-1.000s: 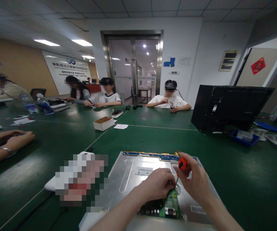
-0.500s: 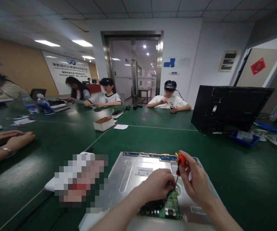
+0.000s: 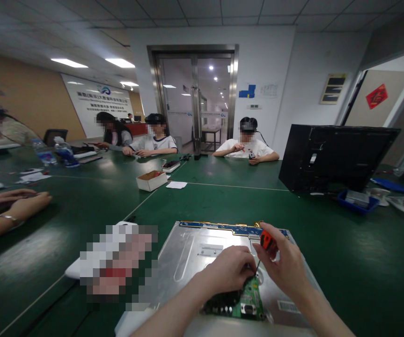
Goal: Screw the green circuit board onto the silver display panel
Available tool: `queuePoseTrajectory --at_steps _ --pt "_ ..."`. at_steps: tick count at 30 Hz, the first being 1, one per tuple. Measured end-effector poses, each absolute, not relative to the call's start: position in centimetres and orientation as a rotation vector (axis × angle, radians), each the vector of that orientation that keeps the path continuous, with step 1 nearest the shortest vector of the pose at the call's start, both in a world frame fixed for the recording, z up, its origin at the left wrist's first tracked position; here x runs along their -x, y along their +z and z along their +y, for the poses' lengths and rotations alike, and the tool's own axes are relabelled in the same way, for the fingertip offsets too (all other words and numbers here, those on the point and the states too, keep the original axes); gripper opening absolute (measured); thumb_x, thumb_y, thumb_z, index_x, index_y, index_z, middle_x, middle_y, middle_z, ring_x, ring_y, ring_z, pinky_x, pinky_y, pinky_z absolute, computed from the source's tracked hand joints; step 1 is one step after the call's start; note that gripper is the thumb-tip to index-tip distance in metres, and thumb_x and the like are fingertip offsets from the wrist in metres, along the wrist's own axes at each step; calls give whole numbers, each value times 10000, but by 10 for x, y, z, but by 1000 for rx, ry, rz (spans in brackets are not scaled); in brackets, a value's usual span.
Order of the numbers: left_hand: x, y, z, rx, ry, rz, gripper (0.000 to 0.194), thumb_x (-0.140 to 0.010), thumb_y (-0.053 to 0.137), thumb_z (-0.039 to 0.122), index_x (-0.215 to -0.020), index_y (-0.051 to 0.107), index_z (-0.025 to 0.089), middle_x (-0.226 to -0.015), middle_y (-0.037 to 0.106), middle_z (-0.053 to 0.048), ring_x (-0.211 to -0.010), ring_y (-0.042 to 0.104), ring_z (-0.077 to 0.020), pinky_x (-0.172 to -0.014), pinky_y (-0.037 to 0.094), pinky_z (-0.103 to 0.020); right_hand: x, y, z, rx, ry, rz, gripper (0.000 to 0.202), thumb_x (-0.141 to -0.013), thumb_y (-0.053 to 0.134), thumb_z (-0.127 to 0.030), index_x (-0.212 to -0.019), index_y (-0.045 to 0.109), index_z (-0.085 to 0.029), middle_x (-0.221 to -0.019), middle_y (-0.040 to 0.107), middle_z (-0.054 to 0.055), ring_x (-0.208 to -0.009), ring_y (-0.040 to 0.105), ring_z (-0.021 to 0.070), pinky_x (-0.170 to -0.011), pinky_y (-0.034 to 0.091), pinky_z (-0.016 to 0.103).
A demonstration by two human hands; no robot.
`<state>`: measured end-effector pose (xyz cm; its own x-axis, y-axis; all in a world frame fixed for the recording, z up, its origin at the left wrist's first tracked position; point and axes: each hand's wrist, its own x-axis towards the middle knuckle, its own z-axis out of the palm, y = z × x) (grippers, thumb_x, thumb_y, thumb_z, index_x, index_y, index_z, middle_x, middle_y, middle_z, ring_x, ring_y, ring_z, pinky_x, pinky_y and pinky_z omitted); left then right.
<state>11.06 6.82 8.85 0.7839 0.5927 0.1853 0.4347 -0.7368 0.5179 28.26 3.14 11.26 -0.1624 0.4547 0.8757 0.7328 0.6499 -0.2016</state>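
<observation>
In my right hand [image 3: 286,262] is a screwdriver [image 3: 266,239] with an orange and black handle, gripped between thumb and fingers. Its thin shaft points down to the upper corner of a green circuit board [image 3: 253,297]. My left hand [image 3: 235,267] is closed beside the shaft's lower end, fingertips pressed together at the board's edge. What those fingers pinch, if anything, is hidden. Both hands are over a flat silver metal panel [image 3: 184,252], which carries the green board. A narrow blue circuit strip [image 3: 216,228] runs along the panel's far edge. My left hand and forearm cover part of the board.
On the green table [image 3: 223,203] stand an open white box [image 3: 149,182], a paper slip [image 3: 176,185] and a black monitor [image 3: 335,157]. A blue tray [image 3: 358,202] is beside the monitor. A blurred-out white item [image 3: 78,269] lies left of the panel. Several people sit around the table.
My right thumb and fingers have shifted on the screwdriver handle, and the handle leans slightly further right. My left hand and the panel stay where they were.
</observation>
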Motion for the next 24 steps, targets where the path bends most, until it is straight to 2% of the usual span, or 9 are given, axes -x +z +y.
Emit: queuePoseTrajectory --at_steps 4,9,12,19,24 --pt "-112 92 66 -2547 451 802 194 -801 607 66 -887 735 182 -926 711 -52 -844 640 -192 -769 481 -269 -283 115 28 979 -271 -1834 317 -1010 430 -241 -1319 476 -190 -748 642 -9 -479 555 111 -463 440 218" --pt "-113 96 65 -2583 426 837 147 -795 627 67 -819 731 168 -863 693 -45 -787 615 -174 -709 449 -250 -283 118 25 1022 -243 -1831 349 -1010 379 -201 -1348 460 -176 -659 612 -37 -441 536 117 -435 402 222" --pt "-112 95 65 -2585 436 824 149 -784 636 54 -830 732 157 -864 693 -46 -796 619 -176 -706 443 -251 -282 118 26 1006 -267 -1819 309 -1019 410 -233 -1316 473 -174 -676 619 -30 -455 552 115 -440 416 211" --pt "-111 94 66 -2552 448 820 166 -786 614 58 -821 733 167 -881 697 -44 -796 618 -173 -706 450 -253 -281 115 31 976 -390 -1773 276 -1042 469 -370 -1226 491 -165 -582 526 -78 -393 500 88 -407 395 169" --pt "-111 93 67 -2549 443 807 170 -790 619 57 -845 739 164 -918 708 -53 -822 628 -181 -734 459 -262 -282 117 29 961 -370 -1792 247 -1046 455 -353 -1203 501 -168 -612 550 -63 -408 494 81 -422 394 168"
